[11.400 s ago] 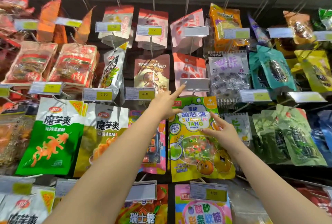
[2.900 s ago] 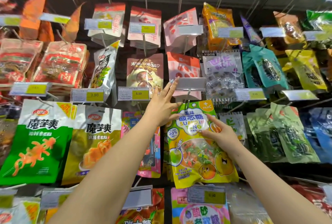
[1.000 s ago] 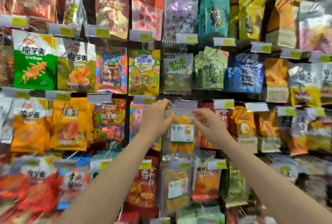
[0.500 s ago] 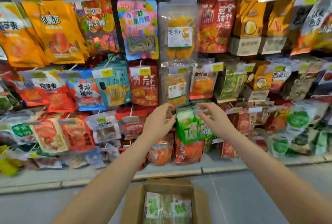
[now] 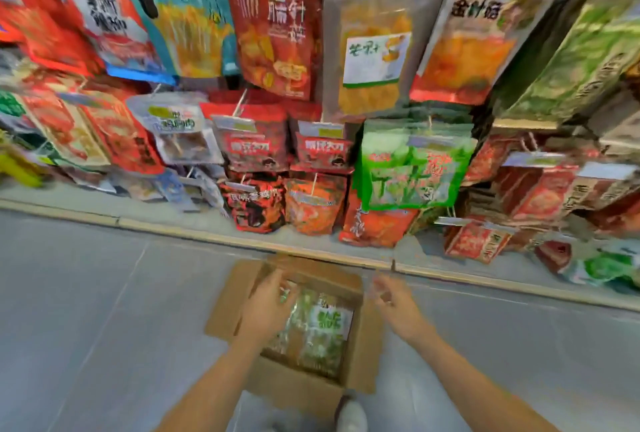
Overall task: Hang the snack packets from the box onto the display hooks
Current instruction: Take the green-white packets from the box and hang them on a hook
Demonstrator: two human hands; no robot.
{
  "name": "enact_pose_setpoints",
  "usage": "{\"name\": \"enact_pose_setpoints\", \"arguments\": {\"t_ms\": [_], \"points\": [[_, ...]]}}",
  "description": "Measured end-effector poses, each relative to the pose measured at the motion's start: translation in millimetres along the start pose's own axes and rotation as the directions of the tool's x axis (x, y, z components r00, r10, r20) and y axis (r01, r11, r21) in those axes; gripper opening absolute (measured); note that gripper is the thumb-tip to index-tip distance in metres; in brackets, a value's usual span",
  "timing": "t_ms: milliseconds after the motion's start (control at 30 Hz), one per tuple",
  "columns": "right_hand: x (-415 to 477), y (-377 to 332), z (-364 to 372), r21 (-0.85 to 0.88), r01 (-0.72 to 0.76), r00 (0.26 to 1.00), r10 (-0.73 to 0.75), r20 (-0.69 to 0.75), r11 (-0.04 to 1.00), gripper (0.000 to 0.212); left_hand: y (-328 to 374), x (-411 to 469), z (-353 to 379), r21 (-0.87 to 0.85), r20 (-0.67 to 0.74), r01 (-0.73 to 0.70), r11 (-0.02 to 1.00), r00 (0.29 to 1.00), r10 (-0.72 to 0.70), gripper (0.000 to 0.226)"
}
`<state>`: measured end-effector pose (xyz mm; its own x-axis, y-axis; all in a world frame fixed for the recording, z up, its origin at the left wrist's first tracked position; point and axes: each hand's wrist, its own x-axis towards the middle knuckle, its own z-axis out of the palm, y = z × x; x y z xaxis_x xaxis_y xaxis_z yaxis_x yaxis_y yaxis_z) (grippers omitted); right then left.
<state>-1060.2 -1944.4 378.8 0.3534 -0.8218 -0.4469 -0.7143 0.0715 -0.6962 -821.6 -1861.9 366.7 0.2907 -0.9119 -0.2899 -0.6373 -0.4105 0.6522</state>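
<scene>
An open cardboard box (image 5: pixel 360 355) stands on the grey floor below the display, holding green-and-white snack packets (image 5: pixel 325 320). My left hand (image 5: pixel 268 307) reaches into the box over the packets with fingers spread; blur hides whether it touches one. Over the box's right flap my right hand (image 5: pixel 393 296) hovers, fingers loosely apart and holding nothing. Above, a green packet (image 5: pixel 412 164) hangs on a low display hook among red ones.
Rows of packed hooks with price tags fill the upper view, including a clear mango packet (image 5: pixel 374 50). A low grey ledge (image 5: pixel 173 216) runs under the display. My white shoe (image 5: pixel 351 416) is beside the box's near corner.
My view has dropped from the upper hooks to the floor. Both hands came down from the low hooks to the box, the left one going inside.
</scene>
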Motion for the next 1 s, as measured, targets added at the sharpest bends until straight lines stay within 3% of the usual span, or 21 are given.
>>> {"name": "enact_pose_setpoints", "arguments": {"t_ms": [133, 367, 533, 633, 800, 1000], "points": [[66.3, 63.4, 59.2, -0.004, -0.096, 0.991, 0.096, 0.093, 0.995, 0.028, -84.3, 30.2, 78.1, 0.023, 0.112, 0.150, 0.988, 0.982, -0.152, 0.045], [179.7, 195.7, 204.1, 0.089, -0.240, 0.954, 0.218, 0.205, 0.967, 0.047, -214.3, 104.7, 226.9, 0.077, 0.196, 0.240, 0.968, 0.948, -0.250, 0.035], [256.3, 295.2, 315.7, 0.150, -0.364, 0.910, 0.317, 0.266, 0.919, 0.054, -309.1, 157.8, 327.4, 0.404, 0.184, 0.124, 0.906, 0.959, -0.213, 0.052], [293.4, 338.7, 361.6, 0.189, -0.448, 0.875, 0.384, 0.296, 0.874, 0.055, -353.4, 182.4, 372.4, 0.499, 0.203, 0.099, 0.861, 0.953, -0.227, 0.074], [338.6, 350.6, 396.3, 0.357, -0.492, 0.870, 0.433, 0.238, 0.794, 0.046, -390.7, 198.6, 412.2, 0.588, 0.246, 0.055, 0.807, 0.938, -0.244, 0.109], [330.2, 321.6, 384.1, 0.500, -0.467, 0.884, 0.393, 0.254, 0.729, 0.016, -381.9, 198.3, 392.4, 0.500, 0.310, 0.070, 0.863, 0.916, -0.254, 0.111]]}}
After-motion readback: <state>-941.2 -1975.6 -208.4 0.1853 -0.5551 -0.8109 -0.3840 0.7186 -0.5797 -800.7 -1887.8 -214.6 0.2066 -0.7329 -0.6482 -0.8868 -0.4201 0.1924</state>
